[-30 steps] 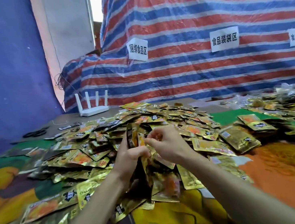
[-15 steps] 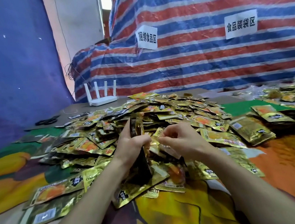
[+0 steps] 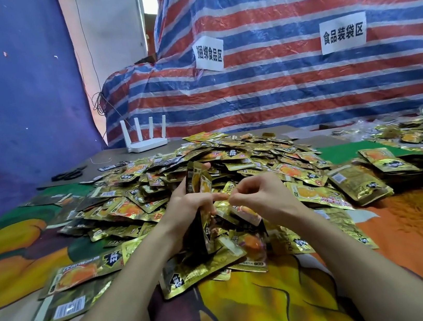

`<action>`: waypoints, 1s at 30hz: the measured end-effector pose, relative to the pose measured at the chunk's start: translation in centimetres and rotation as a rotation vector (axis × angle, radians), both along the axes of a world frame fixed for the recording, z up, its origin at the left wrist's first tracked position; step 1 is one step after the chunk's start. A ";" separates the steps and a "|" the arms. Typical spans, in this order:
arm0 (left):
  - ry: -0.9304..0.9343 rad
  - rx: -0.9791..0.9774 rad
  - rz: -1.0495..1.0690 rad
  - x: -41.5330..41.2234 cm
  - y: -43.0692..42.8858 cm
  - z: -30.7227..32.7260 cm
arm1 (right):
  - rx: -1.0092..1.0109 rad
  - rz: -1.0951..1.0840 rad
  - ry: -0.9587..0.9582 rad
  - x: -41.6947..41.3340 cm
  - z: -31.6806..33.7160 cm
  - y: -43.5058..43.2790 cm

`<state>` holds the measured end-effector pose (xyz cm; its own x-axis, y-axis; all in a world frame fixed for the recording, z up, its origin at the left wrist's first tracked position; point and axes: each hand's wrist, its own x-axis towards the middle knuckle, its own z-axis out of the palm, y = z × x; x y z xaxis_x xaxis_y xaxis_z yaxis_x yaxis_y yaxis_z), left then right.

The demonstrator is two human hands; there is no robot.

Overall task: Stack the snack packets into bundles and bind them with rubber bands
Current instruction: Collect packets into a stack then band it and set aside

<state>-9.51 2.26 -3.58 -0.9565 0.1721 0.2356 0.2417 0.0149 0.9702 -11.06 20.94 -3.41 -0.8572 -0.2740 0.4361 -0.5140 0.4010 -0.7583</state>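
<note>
Snack packets heap the printed tablecloth — left hand grips a bundle, right hand pinched.

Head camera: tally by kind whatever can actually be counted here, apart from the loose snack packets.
paper signs on the striped tarp: 2
white router: 1
black scissors: 1
hands: 2, the left hand gripping an upright packet stack, the right hand pinched shut
Total: 6
</note>
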 end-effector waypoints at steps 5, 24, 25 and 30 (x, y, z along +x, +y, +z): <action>0.053 0.000 0.089 0.2 0.7 -0.2 | -0.059 -0.002 -0.054 -0.1 0.1 0.1; -0.173 0.165 -0.283 0.4 0.1 0.3 | -0.136 -0.067 -0.008 -0.3 0.0 0.2; -0.228 0.200 -0.319 0.4 0.1 0.3 | -0.145 -0.053 -0.039 -0.2 0.1 0.3; -0.311 0.320 -0.315 -0.2 -0.3 0.1 | -0.342 0.305 -0.346 0.2 0.7 0.4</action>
<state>-9.68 1.93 -3.44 -0.9034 0.4272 0.0376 -0.1121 -0.3199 0.9408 -10.86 21.36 -2.67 -0.8702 -0.4236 0.2515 -0.2665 -0.0245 -0.9635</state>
